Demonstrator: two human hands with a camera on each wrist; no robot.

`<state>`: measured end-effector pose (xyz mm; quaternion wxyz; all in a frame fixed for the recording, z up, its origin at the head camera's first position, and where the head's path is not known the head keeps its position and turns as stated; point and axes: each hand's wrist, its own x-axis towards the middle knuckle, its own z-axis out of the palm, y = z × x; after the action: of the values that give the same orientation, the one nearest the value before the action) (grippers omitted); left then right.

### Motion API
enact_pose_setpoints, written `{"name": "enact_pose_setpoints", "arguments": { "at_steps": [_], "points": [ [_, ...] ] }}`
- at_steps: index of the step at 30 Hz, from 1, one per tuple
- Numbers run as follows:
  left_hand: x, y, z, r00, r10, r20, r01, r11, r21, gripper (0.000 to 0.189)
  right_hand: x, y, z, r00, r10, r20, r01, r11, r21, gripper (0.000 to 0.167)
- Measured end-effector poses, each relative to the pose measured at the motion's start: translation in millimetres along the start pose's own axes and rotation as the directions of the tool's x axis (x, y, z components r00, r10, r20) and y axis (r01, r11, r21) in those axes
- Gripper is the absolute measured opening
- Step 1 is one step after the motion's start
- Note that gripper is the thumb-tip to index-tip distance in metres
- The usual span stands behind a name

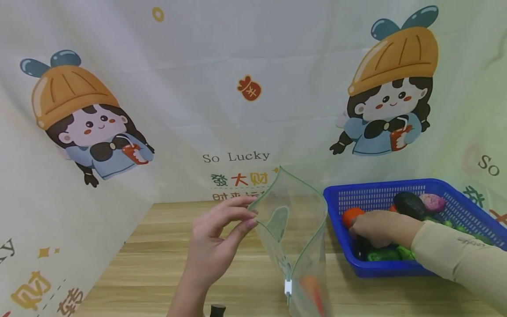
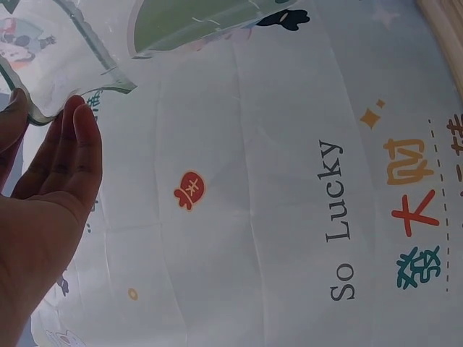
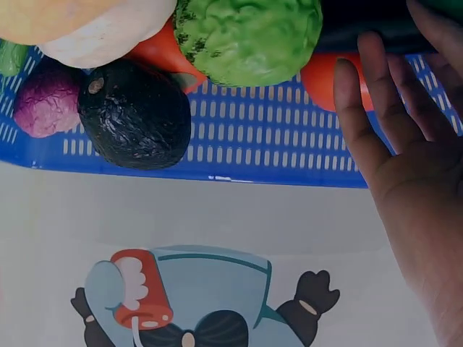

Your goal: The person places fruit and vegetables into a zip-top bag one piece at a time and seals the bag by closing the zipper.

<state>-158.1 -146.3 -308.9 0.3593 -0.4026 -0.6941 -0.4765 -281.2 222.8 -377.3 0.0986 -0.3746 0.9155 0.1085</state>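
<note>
Head view: left hand (image 1: 218,240) pinches the left rim of a clear green-edged bag (image 1: 305,251), which stands open-mouthed on the table (image 1: 158,264), white slider (image 1: 288,287) low on its edge, an orange-red item (image 1: 310,290) inside. Right hand (image 1: 378,229) reaches into the blue basket (image 1: 392,269), beside an orange-red round piece (image 1: 350,216); avocado (image 1: 409,205) and purple piece (image 1: 432,203) behind. Left wrist view: thumb and fingertips meet at the bag's edge; printed backdrop (image 2: 217,260) beyond. Right wrist view: fingers fairly straight, spread, tips by the orange-red round piece and a long dark vegetable (image 3: 343,25); contact unclear. Green leafy head (image 3: 249,40) nearby.
</note>
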Motion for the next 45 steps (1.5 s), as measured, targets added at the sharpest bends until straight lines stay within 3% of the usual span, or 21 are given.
{"name": "enact_pose_setpoints", "arguments": {
  "at_steps": [6,10,13,17,26,28,31,33,34,35,37,40,41,43,45],
  "points": [
    [-0.1,-0.6,1.9,1.000,0.006,0.006,-0.006,1.000,0.013,0.021,-1.7,-2.0,4.7,0.995,-0.084,-0.061,0.076,0.990,-0.121,0.031],
    [-1.0,0.1,2.2,1.000,-0.003,0.008,0.003,1.000,0.015,0.019,-1.6,-1.6,3.8,0.982,-0.156,-0.102,0.128,0.962,-0.242,0.025],
    [-1.5,0.5,1.8,1.000,-0.006,0.007,0.006,1.000,0.015,0.020,-3.0,-1.3,-2.9,0.984,-0.149,-0.097,0.118,0.954,-0.276,0.026],
    [-1.1,0.5,1.5,1.000,-0.003,0.007,0.003,1.000,0.012,0.022,-8.2,-0.9,-16.2,0.989,-0.114,-0.092,0.090,0.969,-0.229,0.032],
    [-1.1,1.0,1.6,1.000,-0.015,0.007,0.015,1.000,0.014,0.020,-23.7,-1.4,-55.8,0.983,-0.064,-0.174,0.041,0.990,-0.135,0.045],
    [-1.4,1.1,1.4,1.000,-0.016,0.007,0.016,1.000,0.014,0.020,-27.9,-2.3,-68.8,0.974,-0.030,-0.227,0.003,0.993,-0.119,0.041],
    [-1.4,1.0,1.3,1.000,-0.015,0.007,0.015,1.000,0.018,0.021,-36.8,-6.3,-92.0,0.939,0.043,-0.342,-0.083,0.991,-0.103,0.037],
    [-1.3,0.8,1.4,1.000,-0.012,0.006,0.012,1.000,0.024,0.020,-44.0,-11.3,-109.5,0.890,0.099,-0.445,-0.148,0.986,-0.078,0.039],
    [-1.1,0.8,1.5,1.000,-0.010,0.006,0.009,1.000,0.027,0.018,-48.1,-15.1,-118.4,0.849,0.111,-0.516,-0.168,0.984,-0.065,0.040],
    [-1.0,0.8,1.7,1.000,-0.008,0.005,0.007,1.000,0.030,0.016,-52.3,-19.1,-126.9,0.794,0.111,-0.598,-0.174,0.984,-0.048,0.040],
    [-0.7,0.7,2.0,1.000,0.001,0.004,-0.001,0.999,0.039,0.011,-60.7,-27.8,-143.6,0.652,0.094,-0.752,-0.149,0.989,-0.006,0.039],
    [-0.4,1.0,2.3,1.000,0.013,0.002,-0.013,0.999,0.052,0.006,-72.9,-40.4,-165.3,0.400,0.051,-0.915,-0.019,0.999,0.047,0.039],
    [-0.3,1.1,2.2,1.000,0.018,0.001,-0.018,0.998,0.056,0.006,-75.9,-43.3,-171.2,0.343,0.059,-0.937,0.042,0.996,0.078,0.038],
    [-0.1,1.3,2.2,1.000,0.025,0.001,-0.025,0.998,0.060,0.008,-78.0,-40.7,-177.1,0.271,0.084,-0.959,0.174,0.976,0.135,0.038],
    [0.1,1.4,2.2,1.000,0.031,0.002,-0.031,0.998,0.062,0.014,-73.0,-22.9,-171.8,0.248,0.106,-0.963,0.315,0.931,0.183,0.048]
  ]
}}
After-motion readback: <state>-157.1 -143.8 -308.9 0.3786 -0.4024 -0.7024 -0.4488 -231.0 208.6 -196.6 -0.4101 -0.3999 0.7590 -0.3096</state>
